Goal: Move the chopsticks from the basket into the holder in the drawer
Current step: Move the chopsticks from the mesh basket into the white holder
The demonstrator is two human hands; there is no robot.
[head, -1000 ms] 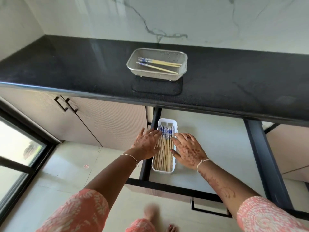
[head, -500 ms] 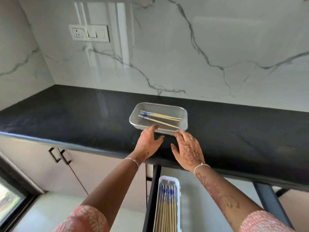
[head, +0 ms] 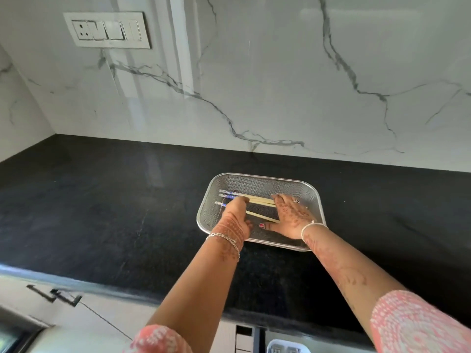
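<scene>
A metal mesh basket (head: 265, 177) stands on the black counter (head: 102, 200). In it lie a few wooden chopsticks (head: 257, 200) with blue patterned ends pointing left. Both my hands are inside the basket. My left hand (head: 235, 216) curls its fingers down onto the chopsticks near the blue ends. Over their bare ends, my right hand (head: 291, 216) lies palm down with fingers spread and thumb out. The top edge of the white holder (head: 288, 348) in the drawer shows at the bottom of the view; its contents are hidden.
A marble wall rises behind the counter, with a switch and socket panel (head: 107, 30) at the upper left. Cabinet doors with black handles (head: 56, 296) sit below the counter's front edge at the lower left.
Both hands rose from the holder in the drawer, crossed the counter edge and entered the basket, where they now touch the chopsticks. My view tilted up, so the drawer has nearly left the frame.
</scene>
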